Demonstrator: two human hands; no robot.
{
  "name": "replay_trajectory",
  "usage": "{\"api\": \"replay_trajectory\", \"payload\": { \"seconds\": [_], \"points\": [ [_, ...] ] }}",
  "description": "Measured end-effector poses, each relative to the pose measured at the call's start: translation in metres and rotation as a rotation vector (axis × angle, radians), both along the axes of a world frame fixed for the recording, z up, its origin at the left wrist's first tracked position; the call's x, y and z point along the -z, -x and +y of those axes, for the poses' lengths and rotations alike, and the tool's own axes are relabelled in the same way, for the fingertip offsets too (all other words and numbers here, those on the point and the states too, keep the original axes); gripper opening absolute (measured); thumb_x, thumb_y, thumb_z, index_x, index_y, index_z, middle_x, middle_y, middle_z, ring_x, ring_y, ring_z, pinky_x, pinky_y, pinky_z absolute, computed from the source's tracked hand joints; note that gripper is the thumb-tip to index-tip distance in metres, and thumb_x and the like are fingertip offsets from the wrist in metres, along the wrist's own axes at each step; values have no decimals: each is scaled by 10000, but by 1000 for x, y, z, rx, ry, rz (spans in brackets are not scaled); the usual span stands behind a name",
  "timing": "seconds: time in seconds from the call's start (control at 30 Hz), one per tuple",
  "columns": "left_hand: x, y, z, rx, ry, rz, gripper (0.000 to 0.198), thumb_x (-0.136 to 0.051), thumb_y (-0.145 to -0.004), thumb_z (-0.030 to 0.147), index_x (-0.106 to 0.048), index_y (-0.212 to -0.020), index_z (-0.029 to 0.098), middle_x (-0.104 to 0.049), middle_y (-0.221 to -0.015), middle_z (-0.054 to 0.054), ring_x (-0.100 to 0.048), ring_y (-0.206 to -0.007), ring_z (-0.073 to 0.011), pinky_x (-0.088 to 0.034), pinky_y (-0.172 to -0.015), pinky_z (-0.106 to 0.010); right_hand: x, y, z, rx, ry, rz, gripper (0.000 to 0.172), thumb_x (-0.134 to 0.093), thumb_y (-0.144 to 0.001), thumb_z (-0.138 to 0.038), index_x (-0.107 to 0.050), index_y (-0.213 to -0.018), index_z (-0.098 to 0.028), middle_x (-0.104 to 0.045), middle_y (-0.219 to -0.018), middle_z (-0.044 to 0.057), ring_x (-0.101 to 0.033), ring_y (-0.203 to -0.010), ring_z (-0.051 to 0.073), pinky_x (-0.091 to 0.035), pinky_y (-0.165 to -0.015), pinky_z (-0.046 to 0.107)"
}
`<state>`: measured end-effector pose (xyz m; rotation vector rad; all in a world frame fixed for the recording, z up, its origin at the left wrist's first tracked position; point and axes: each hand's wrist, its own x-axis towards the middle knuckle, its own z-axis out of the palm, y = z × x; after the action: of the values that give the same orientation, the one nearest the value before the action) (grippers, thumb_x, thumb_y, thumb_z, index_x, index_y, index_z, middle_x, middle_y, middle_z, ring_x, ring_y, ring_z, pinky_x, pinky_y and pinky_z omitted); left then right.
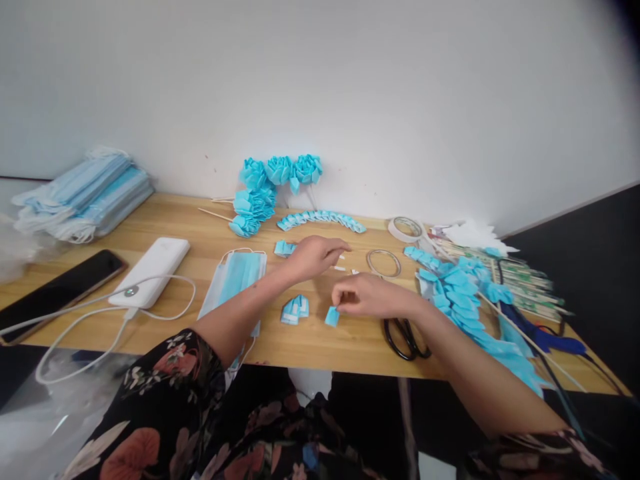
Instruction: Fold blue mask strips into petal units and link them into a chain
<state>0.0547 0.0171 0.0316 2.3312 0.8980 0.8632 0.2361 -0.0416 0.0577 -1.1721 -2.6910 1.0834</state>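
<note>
My right hand (367, 295) is curled, its thumb and forefinger pinching the upper edge of a small blue fabric square (331, 316) at the table's front. Further back, my left hand (317, 257) reaches to the right with fingers stretched out. Its fingertips hover by small white strips (340, 268), and nothing shows between them. A small group of folded blue pieces with white tabs (295, 310) lies left of the square. Partly behind my left hand is another folded blue piece (285, 249). Black-handled scissors (400, 337) lie beneath my right forearm.
Blue fabric flowers (279, 171) on sticks lean at the wall, behind a curved row of folded petals (320, 217). Tape rolls (405, 229), a petal pile (460, 293) and a glue gun (550, 339) lie right. Face masks (243, 277), a power bank (150, 270) and a phone (65, 290) lie left.
</note>
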Motion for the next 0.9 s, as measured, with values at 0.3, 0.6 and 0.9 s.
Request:
{"api": "replay_trajectory", "payload": {
  "seconds": [0.3,0.6,0.9],
  "points": [
    [-1,-1,7,-69,229,-222,344,-430,-912,340,-704,-936,134,-646,-642,-23,-587,-633,-148,-433,-619,-238,6,-24,47,462,18,458,182,-632,-770,-330,-636,-860,-172,-640,-738,-9,-575,-620,114,-427,-594,243],
    [7,-3,8,-96,288,-48,336,-549,-822,434,-589,-657,145,-427,-548,42,-365,-529,-91,-241,-502,-226,29,-20,47,649,-134,669,269,-641,-771,-354,-641,-968,-170,-699,-829,22,-615,-690,130,-459,-635,252],
    [-7,0,8,-176,330,-218,305,-578,-794,396,-577,-622,143,-426,-533,37,-365,-517,-82,-242,-495,-227,34,-19,48,652,-188,756,351,-598,-823,-370,-634,-1127,-199,-678,-792,8,-629,-722,146,-509,-667,279]
  ]
}}
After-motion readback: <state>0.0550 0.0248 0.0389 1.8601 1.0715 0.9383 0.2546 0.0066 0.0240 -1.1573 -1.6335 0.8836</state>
